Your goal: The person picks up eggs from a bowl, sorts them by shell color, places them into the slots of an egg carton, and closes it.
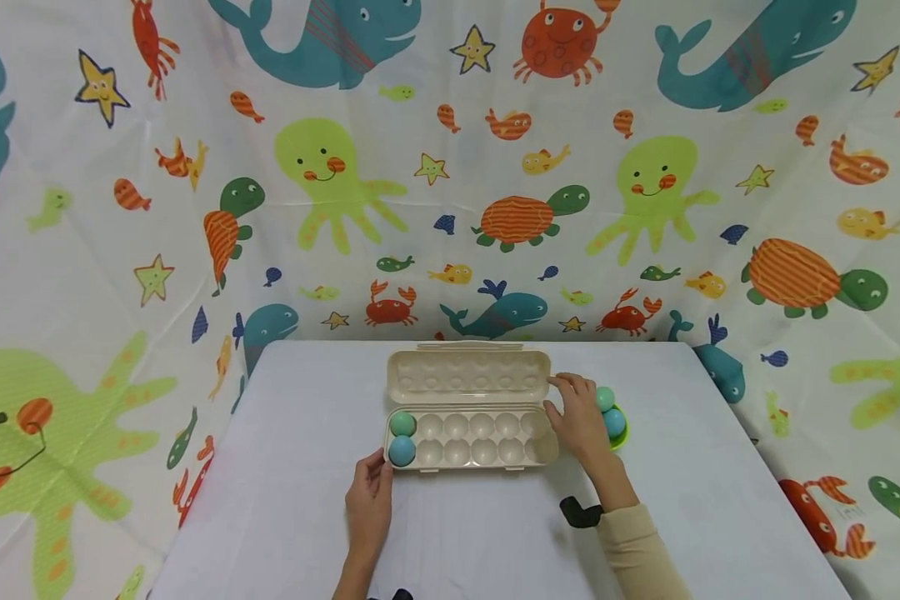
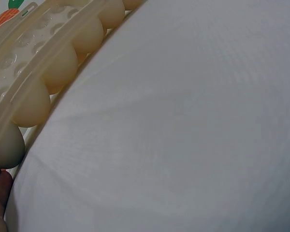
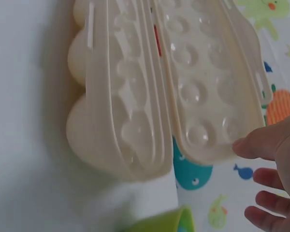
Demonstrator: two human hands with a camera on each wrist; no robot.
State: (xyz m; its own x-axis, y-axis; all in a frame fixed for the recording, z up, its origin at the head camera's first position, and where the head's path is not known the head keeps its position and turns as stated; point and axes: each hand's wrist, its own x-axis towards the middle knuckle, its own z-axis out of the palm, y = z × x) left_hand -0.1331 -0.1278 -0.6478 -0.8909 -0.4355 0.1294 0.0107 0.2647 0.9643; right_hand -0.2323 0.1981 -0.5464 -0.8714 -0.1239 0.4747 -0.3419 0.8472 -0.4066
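One cream plastic twelve-cup egg carton (image 1: 469, 406) lies on the white surface (image 1: 480, 550), long axis left-to-right, open lid (image 1: 469, 372) pointing away. Round green (image 1: 402, 424) and blue eggs (image 1: 401, 451) fill its left end. The left hand (image 1: 370, 502) touches its near-left corner, grip unclear; the right hand (image 1: 581, 418), fingers parted, empty, is at the lid's right end.

A white curtain (image 1: 390, 137) printed with bright sea creatures (image 1: 513, 218) hangs behind and beside the white table (image 1: 487, 542).

Observed left hand (image 1: 369, 497) pointing forward, fingers close together; noted right hand (image 1: 580, 417) farther forward, thumb and forefinger parted.
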